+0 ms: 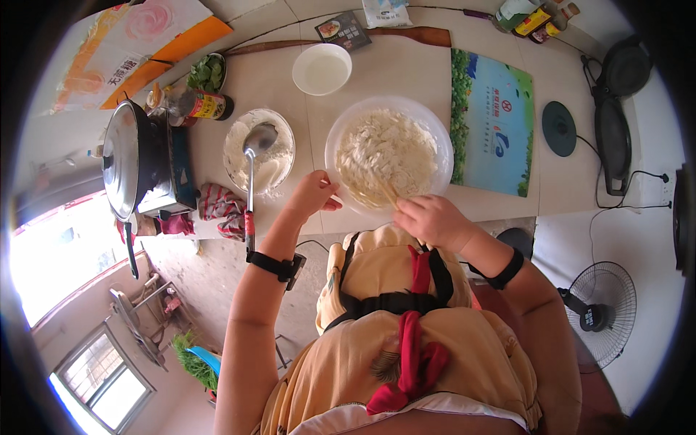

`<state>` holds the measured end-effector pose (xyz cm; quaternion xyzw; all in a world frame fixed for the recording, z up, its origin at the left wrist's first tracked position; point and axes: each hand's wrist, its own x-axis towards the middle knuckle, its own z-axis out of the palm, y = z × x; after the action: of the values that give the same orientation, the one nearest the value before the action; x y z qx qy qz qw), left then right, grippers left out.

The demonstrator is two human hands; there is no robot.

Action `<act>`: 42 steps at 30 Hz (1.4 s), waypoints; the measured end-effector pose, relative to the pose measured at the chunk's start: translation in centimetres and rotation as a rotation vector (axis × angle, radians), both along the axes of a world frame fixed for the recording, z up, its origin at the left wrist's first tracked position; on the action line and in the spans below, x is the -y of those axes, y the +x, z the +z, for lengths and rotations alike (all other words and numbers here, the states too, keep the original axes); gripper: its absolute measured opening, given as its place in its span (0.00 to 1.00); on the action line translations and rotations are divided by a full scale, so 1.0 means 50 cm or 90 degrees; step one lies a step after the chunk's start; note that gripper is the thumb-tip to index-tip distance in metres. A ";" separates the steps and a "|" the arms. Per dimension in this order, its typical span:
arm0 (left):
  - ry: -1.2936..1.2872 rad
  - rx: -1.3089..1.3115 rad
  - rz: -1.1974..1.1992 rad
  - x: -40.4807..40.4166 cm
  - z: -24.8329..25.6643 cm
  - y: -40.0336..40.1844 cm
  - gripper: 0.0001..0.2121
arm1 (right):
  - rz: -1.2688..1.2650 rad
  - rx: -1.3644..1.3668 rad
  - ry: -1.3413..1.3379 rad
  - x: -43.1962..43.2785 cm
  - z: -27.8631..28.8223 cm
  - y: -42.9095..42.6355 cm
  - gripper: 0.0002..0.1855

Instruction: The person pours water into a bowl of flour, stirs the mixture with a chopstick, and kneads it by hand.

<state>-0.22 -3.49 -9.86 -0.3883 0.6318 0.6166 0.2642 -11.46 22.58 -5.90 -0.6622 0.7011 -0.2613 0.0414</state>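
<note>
My right hand (433, 220) grips a pair of chopsticks (389, 191), whose ends are in the shaggy flour mixture (387, 147) inside a large white bowl (444, 163). At the bowl's near left rim is my left hand (316, 197), fingers curled against the edge; whether it pinches the rim is hard to tell. To the left stands a smaller bowl of flour (239, 170) with a metal ladle (261, 138) resting across it, its red and black handle reaching past the counter edge. A white bowl with pale liquid (322, 69) stands behind.
A printed board (492, 122) lies right of the large bowl. On the left are a lidded wok (120, 160) on a stove, a sauce bottle (210, 105) and a striped cloth (220, 209). A long wooden tool (416, 36) lies behind; a black electric pan (613, 136) is far right.
</note>
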 end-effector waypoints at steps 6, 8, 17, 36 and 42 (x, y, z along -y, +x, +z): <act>-0.068 0.022 -0.147 0.077 -0.006 -0.034 0.11 | -0.007 0.190 0.075 -0.027 0.008 -0.086 0.05; -0.110 -0.093 -0.042 0.108 0.002 -0.063 0.13 | -0.069 0.299 0.056 -0.027 0.047 -0.099 0.07; -0.040 -0.192 0.307 0.177 -0.096 -0.234 0.26 | -0.110 0.287 0.023 0.032 0.049 -0.064 0.07; -0.246 -0.166 0.130 0.131 0.040 -0.273 0.15 | -0.205 0.313 -0.001 -0.029 0.015 -0.041 0.07; -0.347 -0.220 -0.077 -0.001 0.164 -0.248 0.19 | -0.201 0.293 -0.015 -0.031 0.008 -0.028 0.07</act>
<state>-12.64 -3.43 -1.64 -0.2958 0.8311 0.4648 0.0758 -12.88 24.14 -5.52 -0.4686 0.7644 -0.4163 0.1510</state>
